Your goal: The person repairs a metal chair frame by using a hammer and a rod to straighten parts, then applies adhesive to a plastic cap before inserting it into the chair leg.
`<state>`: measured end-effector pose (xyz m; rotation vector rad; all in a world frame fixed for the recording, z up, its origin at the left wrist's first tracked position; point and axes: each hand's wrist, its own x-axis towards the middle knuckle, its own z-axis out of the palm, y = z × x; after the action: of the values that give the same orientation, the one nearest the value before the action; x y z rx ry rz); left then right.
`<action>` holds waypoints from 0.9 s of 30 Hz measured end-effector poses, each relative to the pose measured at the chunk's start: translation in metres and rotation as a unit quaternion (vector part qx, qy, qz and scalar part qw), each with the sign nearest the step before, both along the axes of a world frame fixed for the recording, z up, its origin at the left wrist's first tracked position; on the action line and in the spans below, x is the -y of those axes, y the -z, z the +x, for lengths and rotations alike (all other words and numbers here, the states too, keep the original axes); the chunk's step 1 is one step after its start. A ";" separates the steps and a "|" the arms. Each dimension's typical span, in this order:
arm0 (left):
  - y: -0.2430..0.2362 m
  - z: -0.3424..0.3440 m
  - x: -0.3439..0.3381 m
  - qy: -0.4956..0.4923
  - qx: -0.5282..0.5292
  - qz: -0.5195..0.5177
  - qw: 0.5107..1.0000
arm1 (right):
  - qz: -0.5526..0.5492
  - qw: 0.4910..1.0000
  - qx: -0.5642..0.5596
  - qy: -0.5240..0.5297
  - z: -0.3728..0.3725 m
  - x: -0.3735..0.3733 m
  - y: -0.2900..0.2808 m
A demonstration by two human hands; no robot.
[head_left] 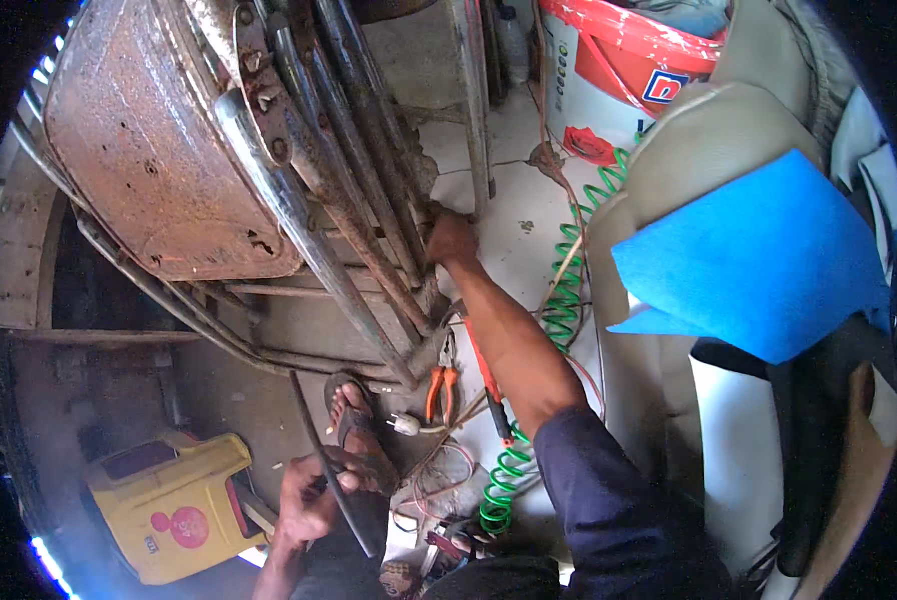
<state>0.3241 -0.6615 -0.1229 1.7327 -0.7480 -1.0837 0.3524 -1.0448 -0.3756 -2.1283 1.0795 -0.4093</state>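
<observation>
My left hand [308,500] is closed around a thin dark metal rod [318,430], which slants from near my foot down toward my lap. My right arm stretches forward to a stack of rusty folding metal chairs [178,150]. There my right hand [452,238] is closed by the lower tubes and seems to grip one; its fingertips are partly hidden. The chair tubes are part chrome, part brown with rust, and one rusted panel has small holes. Just below my right forearm, orange-handled pliers [442,385] lie on the floor.
A coiled green hose [565,290] and a white plug [404,424] with cable lie on the floor. To the left rests a yellow plastic container [173,510]. At the back stands a red-and-white bucket [608,75]. Blue fabric [758,260] covers beige upholstery [728,130] at right.
</observation>
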 end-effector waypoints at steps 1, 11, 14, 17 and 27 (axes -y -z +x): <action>-0.002 0.002 -0.002 -0.021 0.018 0.009 1.000 | 0.016 1.000 -0.001 -0.003 0.006 -0.008 -0.001; -0.003 0.009 -0.010 0.004 0.067 0.062 0.996 | 0.077 0.990 0.081 -0.090 -0.010 -0.032 0.009; -0.008 0.004 0.002 0.017 0.075 0.066 0.995 | 0.034 0.998 0.055 -0.011 -0.021 -0.039 0.023; -0.007 0.007 -0.004 0.024 0.081 0.060 0.995 | 0.094 0.974 0.178 0.100 -0.049 -0.069 0.016; -0.002 0.002 0.014 0.013 0.096 0.048 0.994 | 0.033 0.953 0.286 0.089 -0.153 -0.109 -0.019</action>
<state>0.3264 -0.6751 -0.1210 1.9345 -0.8506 -0.9942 0.1993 -0.9358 -0.3564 -1.6920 0.9199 -0.9901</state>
